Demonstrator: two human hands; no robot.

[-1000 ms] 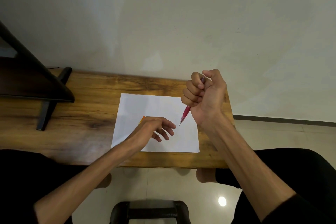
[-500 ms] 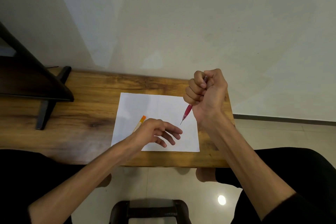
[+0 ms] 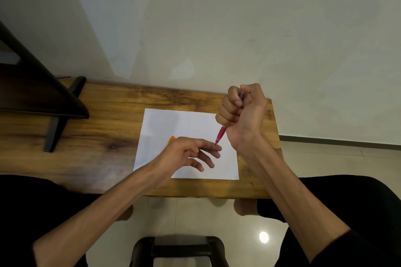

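Pen [image 3: 221,135] gripped in right hand [image 3: 243,112], tip toward 7 o'clock. Left hand [image 3: 191,154] held spread at tip; pinch there judged next.

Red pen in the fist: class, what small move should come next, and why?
Probably the left hand pinches the red pen near its tip: its open fingers lie beside the tip, while the right hand grips the pen in a fist above the white paper.
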